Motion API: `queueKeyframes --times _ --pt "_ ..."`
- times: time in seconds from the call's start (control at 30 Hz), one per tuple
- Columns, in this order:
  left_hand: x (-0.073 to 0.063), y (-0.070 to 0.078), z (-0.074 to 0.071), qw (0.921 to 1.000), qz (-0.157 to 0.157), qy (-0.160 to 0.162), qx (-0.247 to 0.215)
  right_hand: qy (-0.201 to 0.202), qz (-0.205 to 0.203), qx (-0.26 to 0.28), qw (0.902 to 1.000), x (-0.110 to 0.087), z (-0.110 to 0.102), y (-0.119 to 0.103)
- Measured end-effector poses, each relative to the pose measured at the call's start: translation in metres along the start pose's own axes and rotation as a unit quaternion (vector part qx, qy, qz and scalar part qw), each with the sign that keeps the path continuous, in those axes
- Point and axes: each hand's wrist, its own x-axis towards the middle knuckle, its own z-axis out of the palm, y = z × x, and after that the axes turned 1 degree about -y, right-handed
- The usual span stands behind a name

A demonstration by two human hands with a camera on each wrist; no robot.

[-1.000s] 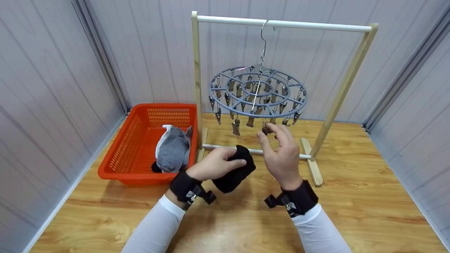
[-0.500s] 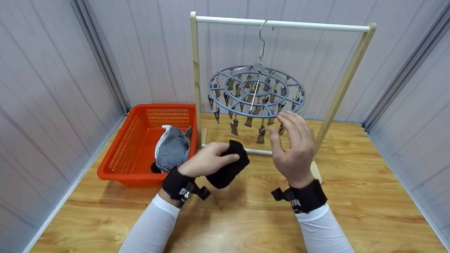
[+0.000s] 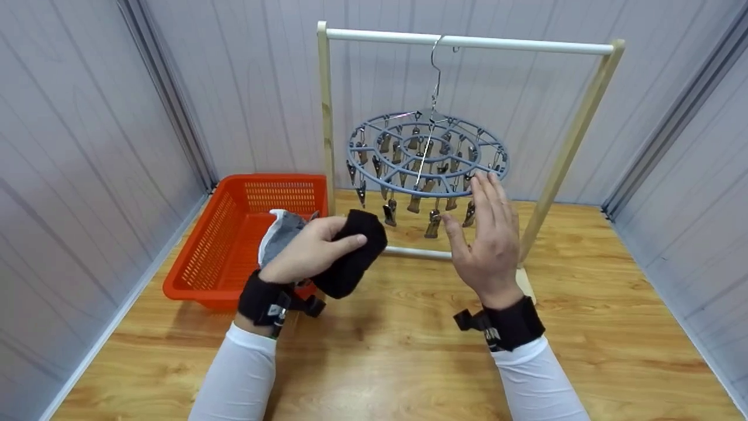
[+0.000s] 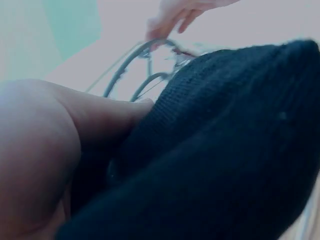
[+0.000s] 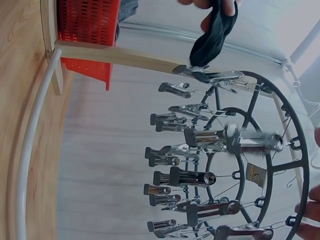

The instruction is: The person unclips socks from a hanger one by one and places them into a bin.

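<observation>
My left hand (image 3: 304, 251) pinches a folded black knitted cloth (image 3: 353, 257) between thumb and fingers, in front of the orange basket. Up close in the left wrist view, the black cloth (image 4: 215, 150) shows a ribbed weave. My right hand (image 3: 491, 251) is raised with straight fingers at the front right of a round grey clip hanger (image 3: 429, 193). The wrist views show its fingertips at the hanger's outer ring, apparently touching it. Metal clips (image 3: 432, 225) dangle from the rings, and no cloth hangs in those I can see.
An orange basket (image 3: 225, 294) stands at left, holding a grey cloth item (image 3: 280, 231) with white trim, partly hidden by my left hand. The hanger hooks over the white top bar (image 3: 526, 44) of a wooden rack. Panelled walls (image 3: 70, 146) enclose the wooden table (image 3: 397, 362).
My left hand has moved left with the black cloth, now overlapping the basket. My right hand has left the front clip, shifted right, and straightened its fingers by the hanger's rim.
</observation>
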Motion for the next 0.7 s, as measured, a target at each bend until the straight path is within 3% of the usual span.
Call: queueKeyframes --times 0.2,0.47,0.7 --pt "-0.009 -0.003 -0.024 0.9990 -0.004 0.045 -0.006 -0.021 0.009 -0.018 0.9996 -0.002 0.000 0.003" --pt "-0.014 -0.016 -0.048 0.9919 -0.030 0.114 0.048 -0.030 0.014 -0.033 0.9989 -0.003 -0.002 0.003" --pt "-0.014 -0.028 -0.058 0.9842 -0.089 0.138 0.067 -0.031 0.009 -0.024 0.9992 -0.004 -0.003 0.002"
